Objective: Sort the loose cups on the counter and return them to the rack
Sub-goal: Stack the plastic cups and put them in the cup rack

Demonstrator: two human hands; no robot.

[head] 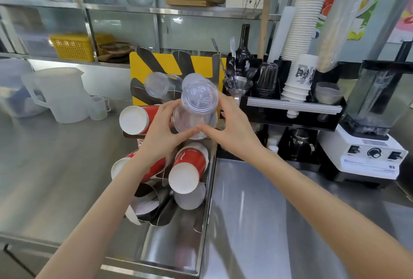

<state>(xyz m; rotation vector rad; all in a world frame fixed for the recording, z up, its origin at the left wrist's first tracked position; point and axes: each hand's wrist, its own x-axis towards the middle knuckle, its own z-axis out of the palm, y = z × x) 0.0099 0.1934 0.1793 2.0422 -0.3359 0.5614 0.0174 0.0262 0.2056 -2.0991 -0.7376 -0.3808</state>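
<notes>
Both hands [165, 131] hold clear cups [196, 108] over rack [201, 222].

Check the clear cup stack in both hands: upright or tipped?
Tipped. The clear cup stack lies roughly horizontal, its base facing the camera, held between the left hand and right hand at the rack.

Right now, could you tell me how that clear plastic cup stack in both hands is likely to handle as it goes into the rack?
The clear cup stack looks thin-walled, so it probably flexes if squeezed. It likely weighs little. The left hand and right hand grip opposite sides, and its smooth plastic may be slippery. The steel rack tilts its slots, so the stack should slide in.
</notes>
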